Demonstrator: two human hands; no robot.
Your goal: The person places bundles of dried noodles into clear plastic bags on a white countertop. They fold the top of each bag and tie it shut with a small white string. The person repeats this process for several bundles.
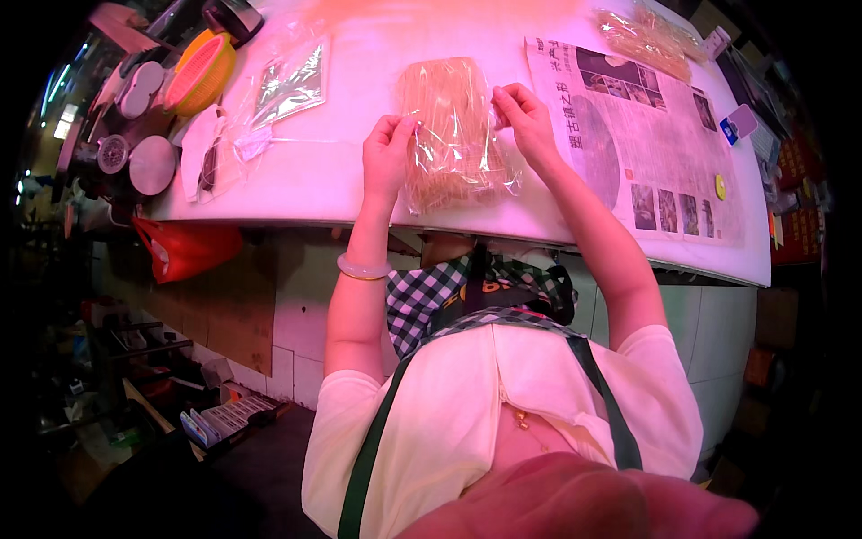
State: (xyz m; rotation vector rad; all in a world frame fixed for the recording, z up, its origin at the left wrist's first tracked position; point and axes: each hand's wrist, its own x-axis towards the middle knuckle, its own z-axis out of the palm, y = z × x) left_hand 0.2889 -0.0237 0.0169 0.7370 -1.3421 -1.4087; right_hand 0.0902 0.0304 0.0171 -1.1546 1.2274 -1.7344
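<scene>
A clear plastic bag (452, 135) of thin, pale tan strands, perhaps dried noodles, lies flat on the white tabletop (337, 182) before me. My left hand (388, 151) pinches the film at the bag's left edge between thumb and forefinger. At the upper right side, my right hand (526, 121) has its thumb and forefinger closed on the plastic. Left of the bag is a stack of clear plastic bags (293, 84). A printed newspaper sheet (646, 148) is spread to the right, with similar filled bags (643, 40) at its top edge.
At the left edge stand a yellow and pink plastic basket (202, 74), metal lids (152, 165) and a dark-handled tool (209, 165) on white material. A red plastic bag (188, 249) hangs below the table's front edge. A small yellow object (720, 187) rests on the newspaper.
</scene>
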